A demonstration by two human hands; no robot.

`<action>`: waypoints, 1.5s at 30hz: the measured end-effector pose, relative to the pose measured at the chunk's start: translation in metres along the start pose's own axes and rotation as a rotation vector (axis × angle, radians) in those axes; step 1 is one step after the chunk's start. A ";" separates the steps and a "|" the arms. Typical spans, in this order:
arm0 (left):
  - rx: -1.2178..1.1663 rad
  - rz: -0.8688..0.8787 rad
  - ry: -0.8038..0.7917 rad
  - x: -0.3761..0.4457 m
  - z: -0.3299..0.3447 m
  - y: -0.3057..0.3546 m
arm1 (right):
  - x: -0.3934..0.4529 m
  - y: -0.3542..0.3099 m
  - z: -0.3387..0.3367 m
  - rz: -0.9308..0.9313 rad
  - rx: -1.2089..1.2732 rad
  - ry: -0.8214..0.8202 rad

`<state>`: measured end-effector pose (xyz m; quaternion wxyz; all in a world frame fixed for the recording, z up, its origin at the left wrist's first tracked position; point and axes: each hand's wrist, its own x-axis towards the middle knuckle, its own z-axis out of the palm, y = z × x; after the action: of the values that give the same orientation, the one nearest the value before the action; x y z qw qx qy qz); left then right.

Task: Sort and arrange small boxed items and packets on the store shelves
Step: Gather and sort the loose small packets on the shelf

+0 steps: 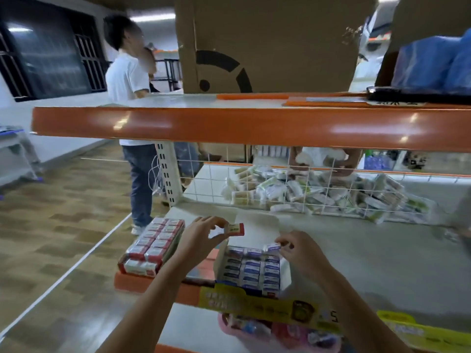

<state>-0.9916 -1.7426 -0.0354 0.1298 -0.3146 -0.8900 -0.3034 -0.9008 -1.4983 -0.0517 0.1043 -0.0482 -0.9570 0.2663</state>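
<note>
Sorting step in hand: left hand (204,229) pinches a small red-and-cream boxed item (234,229) above the shelf (356,250), right hand (293,247) pinches a small blue-and-white packet (272,247) over the open display carton (251,271), so next each needs seating among matching stock.

**Open room on the middle shelf, blocked behind and above**

The middle shelf (369,253) has a wide bare surface to the right of the open display box (251,270), up to its right edge. At the left front corner the wrapped block of red boxes (153,247) fills the place. Between this block and the display box there is only a narrow gap, and the left hand (201,235) is above it. Along the back edge the wire mesh panel (293,184) closes the way, with a heap of packets (318,192) behind it. The orange upper shelf (229,126) hangs over and limits the height.
</note>
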 end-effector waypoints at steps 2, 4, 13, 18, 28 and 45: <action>-0.013 0.019 -0.025 0.006 0.003 -0.008 | -0.002 -0.001 0.001 -0.010 -0.043 -0.002; -0.035 0.026 -0.044 0.009 0.004 -0.015 | -0.004 -0.002 0.002 0.004 -0.077 -0.001; -0.059 0.068 -0.113 0.009 -0.002 -0.053 | -0.009 -0.013 0.008 0.007 -0.285 -0.005; -0.083 0.089 -0.125 0.008 -0.004 -0.068 | -0.009 -0.016 0.015 0.034 -0.307 0.018; -0.085 0.108 -0.124 0.006 -0.021 -0.077 | -0.007 -0.018 0.022 0.065 -0.354 0.028; -0.082 0.138 -0.143 0.003 -0.029 -0.068 | -0.003 -0.041 0.025 0.026 -0.576 -0.019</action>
<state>-1.0362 -1.8008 -0.0423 0.0735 -0.4008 -0.8602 -0.3065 -0.9055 -1.5465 -0.0517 0.0738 -0.0855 -0.9935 -0.0150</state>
